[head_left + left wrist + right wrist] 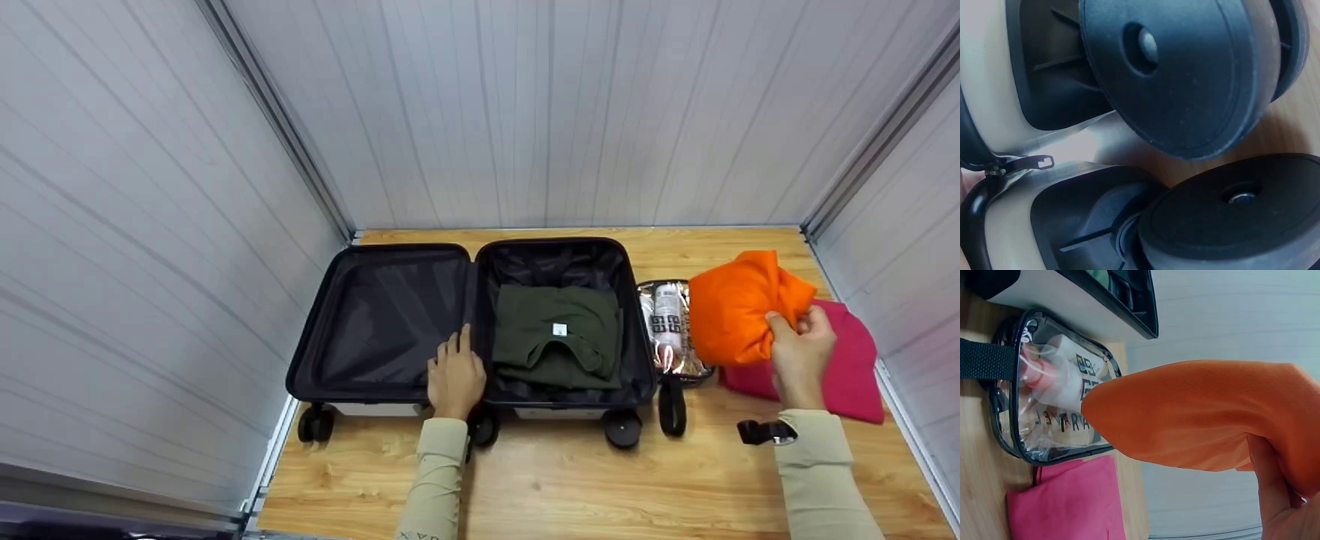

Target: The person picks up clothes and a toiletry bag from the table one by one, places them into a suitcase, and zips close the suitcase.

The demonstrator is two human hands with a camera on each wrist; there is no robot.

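Note:
In the head view an opened suitcase [379, 396] lies on the floor, its left half holding nothing visible. A folded dark green T-shirt [559, 307] is in the right half. My left hand [456, 379] rests, fingers extended, at the suitcase's middle seam near the front. The left wrist view shows only suitcase wheels [1185, 79] and a zipper pull [1030, 163]. With thumb and fingers my right hand [804, 351] pinches the right side of a bundled orange cloth [739, 307], raised over the floor right of the suitcase. Some of its fingers are hidden behind the cloth.
A clear toiletry bag [1067, 399] with bottles inside stands against the suitcase's right side, its black strap [673, 409] toward me. Pink cloth [847, 360] lies beyond it, partly under the raised orange cloth. Ribbed panel walls [525, 112] border the wooden floor [555, 487].

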